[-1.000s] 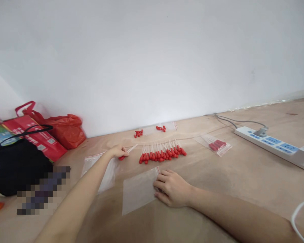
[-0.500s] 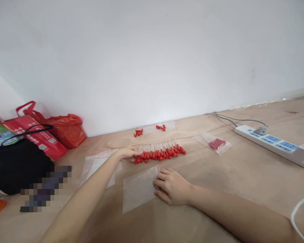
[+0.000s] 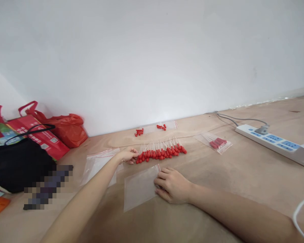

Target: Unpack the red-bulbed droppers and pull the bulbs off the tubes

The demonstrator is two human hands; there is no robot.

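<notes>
Red-bulbed glass droppers [image 3: 164, 152] lie side by side in a long row, bulbs toward me and clear tubes toward the wall. At the row's left end, my left hand [image 3: 128, 156] has its fingers pinched together on a dropper, whose tube is partly hidden by them. Closer to me, a flat clear zip bag [image 3: 140, 189] rests on the wooden surface. My right hand [image 3: 173, 186] lies over its right end, fingers curled onto the edge with the red zip line. What the fingertips do underneath is hidden.
More zip bags [image 3: 91, 168] lie under my left forearm. A bag of droppers [image 3: 218, 143] lies right of the row; loose red bulbs [image 3: 139, 132] sit near the wall. A power strip [image 3: 273, 141] is far right, shopping bags [image 3: 40, 135] far left.
My left fingers have drawn closer together at the left end of the row. My right hand stays on the zip bag. The view has shifted very slightly.
</notes>
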